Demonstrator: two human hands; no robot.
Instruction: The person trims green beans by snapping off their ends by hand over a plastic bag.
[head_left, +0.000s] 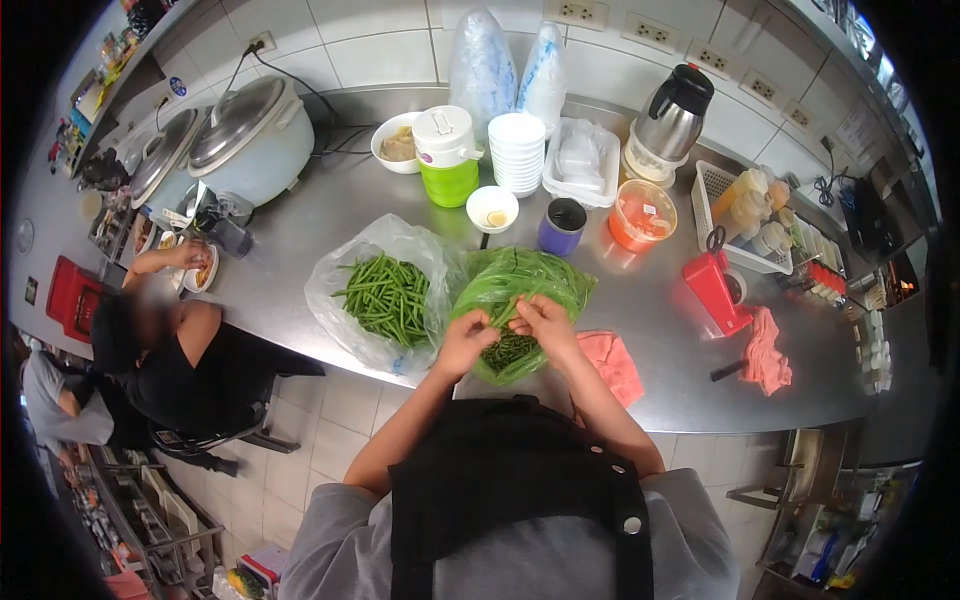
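Both hands are over an open green plastic bag [565,287] with green beans in it, at the counter's front edge. My left hand [468,343] is closed at the bag's left side, fingertips pinched. Close to its right, my right hand [545,322] is also closed, thumb and fingers together near a thin green piece. What each pinch holds is too small to make out. Left of the green bag, a clear plastic bag [325,283] lies open around a heap of cut green beans [385,300].
Behind the bags stand a green-and-white jug [447,160], a small bowl [492,210], a purple cup [562,227] and an orange tub [641,216]. Pink cloths [612,365] and a red holder [712,292] are at right. A seated person [180,350] eats at left.
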